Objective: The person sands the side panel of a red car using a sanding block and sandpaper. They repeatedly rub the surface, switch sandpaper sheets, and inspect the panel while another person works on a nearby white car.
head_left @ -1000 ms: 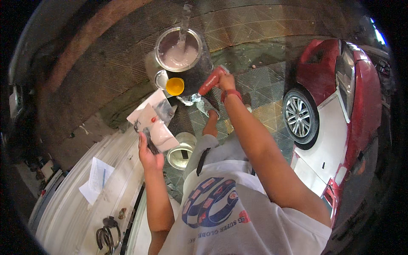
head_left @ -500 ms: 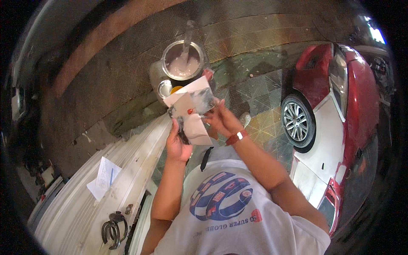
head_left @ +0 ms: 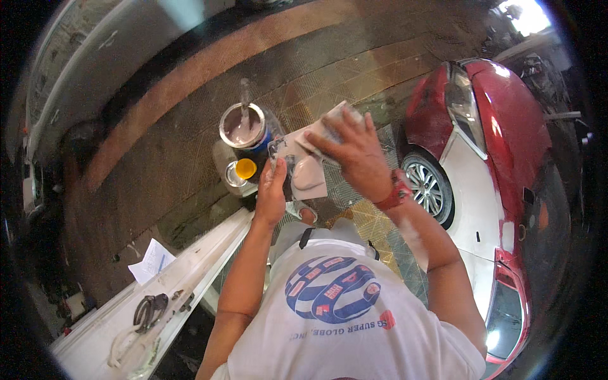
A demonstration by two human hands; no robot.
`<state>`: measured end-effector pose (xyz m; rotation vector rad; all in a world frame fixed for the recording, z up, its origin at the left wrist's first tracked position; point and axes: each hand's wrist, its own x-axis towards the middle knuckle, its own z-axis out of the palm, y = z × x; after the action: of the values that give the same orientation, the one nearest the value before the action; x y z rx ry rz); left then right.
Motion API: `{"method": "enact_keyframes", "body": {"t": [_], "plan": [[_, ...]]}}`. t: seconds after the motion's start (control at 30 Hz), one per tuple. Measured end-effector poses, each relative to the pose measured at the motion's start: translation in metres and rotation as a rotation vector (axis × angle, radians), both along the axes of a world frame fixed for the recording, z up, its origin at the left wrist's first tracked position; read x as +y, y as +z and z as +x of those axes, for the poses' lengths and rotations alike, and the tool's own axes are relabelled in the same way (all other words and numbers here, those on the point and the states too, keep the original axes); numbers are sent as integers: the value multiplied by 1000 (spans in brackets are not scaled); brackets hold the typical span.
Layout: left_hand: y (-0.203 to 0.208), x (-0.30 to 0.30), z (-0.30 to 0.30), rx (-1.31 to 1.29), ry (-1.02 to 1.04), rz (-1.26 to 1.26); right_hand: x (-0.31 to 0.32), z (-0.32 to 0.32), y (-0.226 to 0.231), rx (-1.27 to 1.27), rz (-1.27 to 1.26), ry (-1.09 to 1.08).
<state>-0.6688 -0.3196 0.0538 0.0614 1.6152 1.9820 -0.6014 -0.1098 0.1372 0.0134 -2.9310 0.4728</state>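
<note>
My left hand [head_left: 271, 195] grips the near left edge of a flat mixing board [head_left: 311, 193], thumb on top. A smooth pale mound of putty [head_left: 308, 173] lies on the board, beside dark grey smears. Over the board's far right side, my right hand [head_left: 364, 155] is closed on a flat, pale spreader [head_left: 340, 110] with grey stains, its fingers laid across it. The spreader's near edge overlaps the board. Just beyond stands an open can [head_left: 258, 121] of pinkish paste [head_left: 246, 134], with a coated stick [head_left: 245, 95] upright in it. A yellow cap [head_left: 246, 168] is beside the can.
To the right stands a red car [head_left: 513, 120] with white side panels and a silver wheel [head_left: 425, 183]. A long white panel [head_left: 196, 253] at lower left carries a paper sheet [head_left: 152, 261] and a black looped object [head_left: 151, 311]. Another pale vehicle body [head_left: 82, 69] is at far left.
My right hand has moved right and away from me, now over the spreader. The red dab seen on the board is no longer visible. My view has shifted, showing the yellow cap more fully.
</note>
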Motion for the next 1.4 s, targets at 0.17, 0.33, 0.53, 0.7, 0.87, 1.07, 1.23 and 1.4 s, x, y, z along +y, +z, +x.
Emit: {"method": "enact_keyframes", "body": {"t": [0.17, 0.33, 0.53, 0.7, 0.87, 1.07, 1.23, 1.4], "plan": [[-9, 44, 36, 179, 18, -58, 1, 83, 3, -11, 57, 191], [-5, 89, 84, -153, 309, 313, 51, 184, 28, -69, 70, 177], [46, 172, 172, -362, -33, 432, 84, 267, 42, 175, -522, 120], [40, 205, 243, -395, -221, 379, 169, 336, 6, -125, 144, -258], [23, 243, 277, -434, -301, 434, 161, 369, 28, 269, -910, -218], [29, 278, 266, -161, -50, 350, 167, 389, 7, 134, -1386, -493], [39, 292, 223, -357, -141, 461, 195, 397, -10, -125, -1058, -557], [28, 303, 187, -522, -643, 340, 248, 363, 10, 442, -1356, -748]]}}
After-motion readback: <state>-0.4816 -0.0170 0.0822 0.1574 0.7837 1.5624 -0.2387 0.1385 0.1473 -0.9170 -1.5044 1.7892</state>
